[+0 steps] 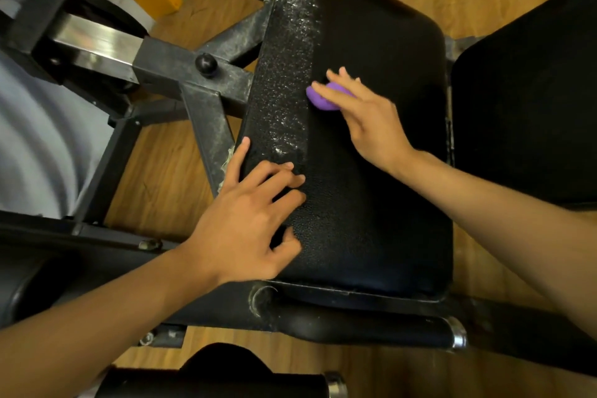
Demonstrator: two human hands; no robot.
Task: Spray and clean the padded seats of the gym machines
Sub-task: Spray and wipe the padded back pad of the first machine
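Our right hand (368, 119) grips a rounded purple sponge (323, 101) on the black padded seat (371, 220), lengthwise away from us; our left hand (248, 220) rests there, fingers (284, 181) loose.

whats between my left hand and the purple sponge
Head view: only seat pad, speckled with white spray, between the left hand and purple sponge.

The right grip (365, 116) holds a purple sponge (319, 101) on the padded seat (371, 203); the left grip (245, 223) rests at its left edge, beside white spray droplets (290, 74).
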